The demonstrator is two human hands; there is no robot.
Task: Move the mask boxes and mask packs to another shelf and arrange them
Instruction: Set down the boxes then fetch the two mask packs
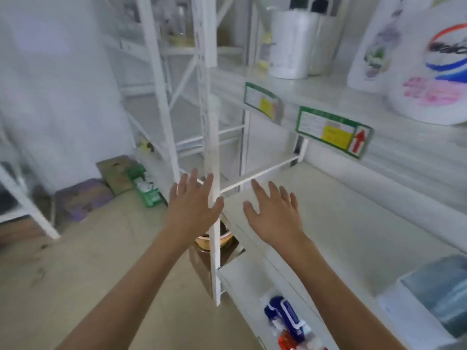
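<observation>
Both hands empty, fingers spread, palms down: left hand (193, 207) in front of the white shelf upright (213, 173), right hand (276, 214) above the bare middle shelf (341, 223), the two side by side and apart.

Mask box (434, 299): near right on the middle shelf, well apart from both hands; white carton with a blue-grey face, blurred.

Mask packs (286, 317): lower shelf, near, below the right forearm; blue-and-white wrapper, red-and-white one nearer the edge.

Shelf labels (333, 131): green-bordered, yellow patch, red arrow, on the upper shelf's front edge.

White tub (290, 44): upper shelf, far.
</observation>
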